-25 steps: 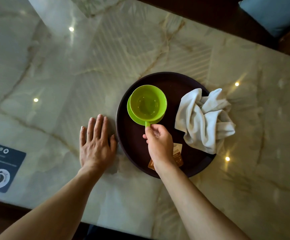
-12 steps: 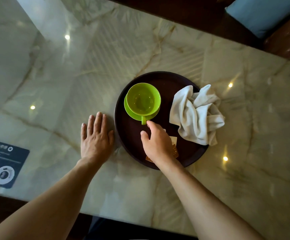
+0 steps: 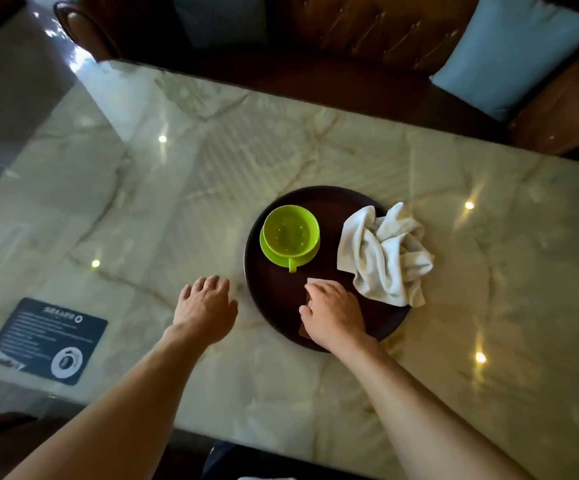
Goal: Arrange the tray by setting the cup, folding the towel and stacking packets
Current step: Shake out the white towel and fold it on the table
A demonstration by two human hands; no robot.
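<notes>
- round dark tray (image 3: pixel 333 199): lies on the marble table (image 3: pixel 177 188), a little right of the table's middle.
- green cup (image 3: pixel 291 230): stands upright on a matching green saucer (image 3: pixel 270 251) at the tray's 10 o'clock sector; its handle points toward 6 o'clock. what the cup holds cannot be told.
- white towel (image 3: pixel 385 254): crumpled and unfolded at the tray's 3 o'clock, partly on the tray and partly draped over its rim onto the marble.
- packets (image 3: pixel 316 281): flat on the tray at about 6 o'clock, between the cup handle and the towel; only a pale corner and a brown edge show past the hand, so their number cannot be told.
- right hand (image 3: pixel 333 313): palm down on the packets, fingers bent over them and touching them; whether it actually pinches one cannot be told.
- left hand (image 3: pixel 206 306): on the marble just beside the tray's 9 o'clock rim, fingers loosely curled, holding nothing.
- dark printed card (image 3: pixel 47 339): flat on the table at 8 o'clock from the tray, well apart from it.
- light blue cushion (image 3: pixel 513 53): on the brown leather seat (image 3: pixel 367 32) beyond the table's far edge, at 1 o'clock.
</notes>
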